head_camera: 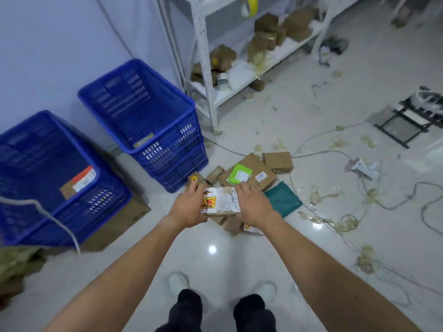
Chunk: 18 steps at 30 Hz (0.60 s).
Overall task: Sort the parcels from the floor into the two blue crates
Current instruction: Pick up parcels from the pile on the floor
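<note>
Held parcel: small box with a white label, mid-picture, over the floor pile.
Left hand: grips the box's left edge, fingers curled round it.
Right hand: grips the box's right edge, fingers laid over the top.
Floor pile: brown parcels, 1 green mailer and 1 teal bag, from 12 to 3 o'clock of the box.
Near crate: blue, 9 o'clock of the box; holds 1 labelled parcel.
Far crate: blue, 11 o'clock; 1 flat parcel lies on its bottom.
Rack: white, 12 o'clock, beyond the pile.
Cables: on the floor, 3 o'clock.
</note>
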### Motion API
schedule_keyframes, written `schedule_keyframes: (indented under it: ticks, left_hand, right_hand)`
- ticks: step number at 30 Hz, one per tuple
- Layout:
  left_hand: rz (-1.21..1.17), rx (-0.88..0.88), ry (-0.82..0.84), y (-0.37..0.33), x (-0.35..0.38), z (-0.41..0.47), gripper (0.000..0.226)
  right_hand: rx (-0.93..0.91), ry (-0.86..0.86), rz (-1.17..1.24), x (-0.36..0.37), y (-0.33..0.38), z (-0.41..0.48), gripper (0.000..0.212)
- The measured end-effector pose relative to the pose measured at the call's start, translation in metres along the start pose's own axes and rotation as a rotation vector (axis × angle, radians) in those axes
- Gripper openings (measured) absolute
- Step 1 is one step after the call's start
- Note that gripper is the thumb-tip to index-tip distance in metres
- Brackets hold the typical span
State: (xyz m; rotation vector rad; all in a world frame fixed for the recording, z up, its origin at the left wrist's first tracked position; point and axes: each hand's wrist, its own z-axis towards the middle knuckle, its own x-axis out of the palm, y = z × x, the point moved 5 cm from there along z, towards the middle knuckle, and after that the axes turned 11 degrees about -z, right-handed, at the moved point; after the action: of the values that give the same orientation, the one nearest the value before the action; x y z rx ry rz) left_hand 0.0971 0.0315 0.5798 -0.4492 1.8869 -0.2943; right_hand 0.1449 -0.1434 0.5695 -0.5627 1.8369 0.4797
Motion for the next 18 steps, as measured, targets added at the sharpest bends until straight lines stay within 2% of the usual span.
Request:
schedule_keyframes:
  ticks: [6, 11, 18]
  left_hand:
    - [-0.061, -0.067, -0.107, 0.1, -0.09, -0.048, 0.091]
    - [-0.04, -0.067, -0.173, 0.176, -0.142, -0.082, 0.093]
    - [-0.073, -0.107, -0.264, 0.252, -0.197, -0.104, 0.091]
  right_hand:
    - [-0.158, -0.074, -0.147, -0.076, 0.115, 0.049, 0.087]
    - [-0.241, -0.07, -0.202, -0.113, 0.204, 0.085, 0.083]
    - [-0.298, -0.115, -0.271, -0.154, 0.292, 0.128, 0.087]
